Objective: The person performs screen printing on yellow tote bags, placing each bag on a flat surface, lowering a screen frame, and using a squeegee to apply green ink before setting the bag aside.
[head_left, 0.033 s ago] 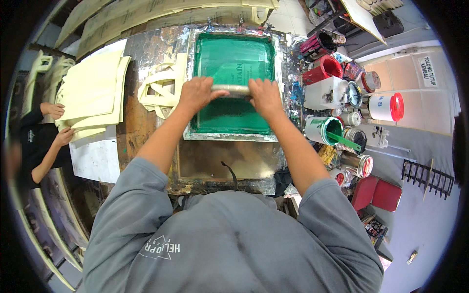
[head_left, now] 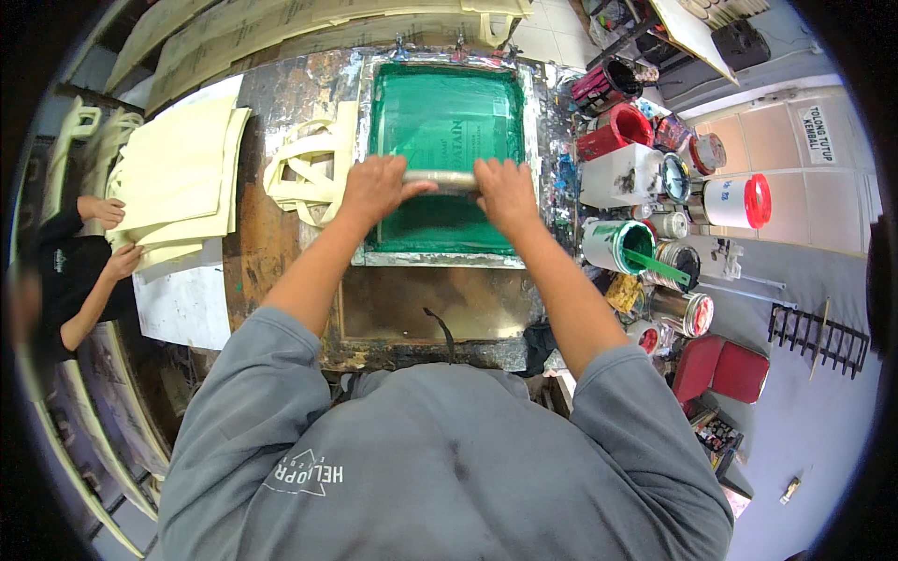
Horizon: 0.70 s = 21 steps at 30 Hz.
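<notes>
Lettering [head_left: 311, 475] in white marks the grey shirt [head_left: 458, 458]; beyond it the left hand [head_left: 374, 192], reaching inward, is clamped on the left end of a squeegee [head_left: 440, 180], whose long axis runs left to right across the green screen [head_left: 444, 229] below faint print [head_left: 458, 140]. The right hand [head_left: 508, 194], knuckles up, clasps the other end, and farther right a white sign [head_left: 817, 134] carries dark capitals.

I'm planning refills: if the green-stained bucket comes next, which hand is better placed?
Likely the right grip: it is nearer the bucket, on that side. The left grip is farther; both hold the bar.
</notes>
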Each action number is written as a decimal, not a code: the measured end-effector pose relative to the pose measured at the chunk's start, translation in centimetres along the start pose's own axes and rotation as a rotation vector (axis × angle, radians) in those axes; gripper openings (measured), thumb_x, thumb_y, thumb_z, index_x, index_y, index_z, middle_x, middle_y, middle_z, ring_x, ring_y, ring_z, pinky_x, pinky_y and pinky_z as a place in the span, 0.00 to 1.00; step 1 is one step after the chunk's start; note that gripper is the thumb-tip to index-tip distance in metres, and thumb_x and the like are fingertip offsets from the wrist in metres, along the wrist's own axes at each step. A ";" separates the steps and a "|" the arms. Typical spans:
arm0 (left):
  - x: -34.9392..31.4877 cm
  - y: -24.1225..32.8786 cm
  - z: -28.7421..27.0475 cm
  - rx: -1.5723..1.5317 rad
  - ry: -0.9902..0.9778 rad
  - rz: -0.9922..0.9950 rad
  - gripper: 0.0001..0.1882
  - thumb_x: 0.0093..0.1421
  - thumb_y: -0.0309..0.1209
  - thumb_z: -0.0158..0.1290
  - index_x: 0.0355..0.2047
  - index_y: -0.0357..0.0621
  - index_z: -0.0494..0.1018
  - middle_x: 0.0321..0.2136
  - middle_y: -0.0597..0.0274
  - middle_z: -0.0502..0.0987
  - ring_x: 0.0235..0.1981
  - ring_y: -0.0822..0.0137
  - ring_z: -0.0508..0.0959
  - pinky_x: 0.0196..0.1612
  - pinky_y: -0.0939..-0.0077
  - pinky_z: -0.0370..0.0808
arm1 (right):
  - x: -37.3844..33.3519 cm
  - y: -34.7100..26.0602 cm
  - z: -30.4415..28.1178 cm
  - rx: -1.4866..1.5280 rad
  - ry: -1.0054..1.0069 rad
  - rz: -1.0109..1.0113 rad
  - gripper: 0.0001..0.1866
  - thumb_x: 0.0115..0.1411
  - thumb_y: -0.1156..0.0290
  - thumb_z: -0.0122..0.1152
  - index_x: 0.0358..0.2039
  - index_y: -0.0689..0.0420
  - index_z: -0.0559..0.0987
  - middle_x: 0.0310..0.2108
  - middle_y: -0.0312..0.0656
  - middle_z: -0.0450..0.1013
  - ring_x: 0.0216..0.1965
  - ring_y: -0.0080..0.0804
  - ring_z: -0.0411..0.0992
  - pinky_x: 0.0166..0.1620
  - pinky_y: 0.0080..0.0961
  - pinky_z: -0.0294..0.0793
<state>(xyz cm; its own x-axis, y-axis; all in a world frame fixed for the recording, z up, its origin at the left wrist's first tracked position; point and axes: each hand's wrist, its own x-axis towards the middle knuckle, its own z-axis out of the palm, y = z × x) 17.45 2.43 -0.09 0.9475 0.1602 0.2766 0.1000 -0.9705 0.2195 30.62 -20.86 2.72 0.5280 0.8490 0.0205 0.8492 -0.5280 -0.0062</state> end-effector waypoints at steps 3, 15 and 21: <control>-4.9 2.6 -1.4 -0.002 -0.068 -0.010 0.36 0.57 0.69 0.59 0.26 0.43 0.76 0.24 0.52 0.81 0.27 0.51 0.82 0.29 0.57 0.79 | -5.3 -2.4 -0.4 0.034 0.012 -0.017 0.27 0.50 0.62 0.79 0.47 0.51 0.73 0.40 0.40 0.76 0.44 0.43 0.74 0.47 0.44 0.67; -14.1 4.6 -5.0 -0.135 0.147 -0.142 0.52 0.48 0.63 0.71 0.62 0.37 0.69 0.56 0.47 0.71 0.58 0.42 0.70 0.62 0.48 0.68 | -11.0 -4.7 0.3 0.065 0.168 -0.023 0.23 0.61 0.66 0.66 0.58 0.45 0.77 0.45 0.39 0.73 0.47 0.40 0.71 0.52 0.47 0.65; -17.3 0.5 -2.0 -0.169 -0.141 -0.472 0.49 0.41 0.57 0.77 0.58 0.40 0.75 0.47 0.53 0.73 0.53 0.45 0.71 0.58 0.49 0.67 | -11.6 -6.8 -0.3 0.068 0.247 -0.016 0.20 0.64 0.71 0.60 0.57 0.50 0.76 0.47 0.39 0.73 0.53 0.41 0.71 0.62 0.54 0.61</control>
<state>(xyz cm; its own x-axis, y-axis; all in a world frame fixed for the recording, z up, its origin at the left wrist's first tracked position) 0.45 -0.50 -2.90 0.8440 0.5361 -0.0156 0.4869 -0.7537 0.4414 18.75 -27.15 2.78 0.5045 0.8218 0.2648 0.8601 -0.5051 -0.0712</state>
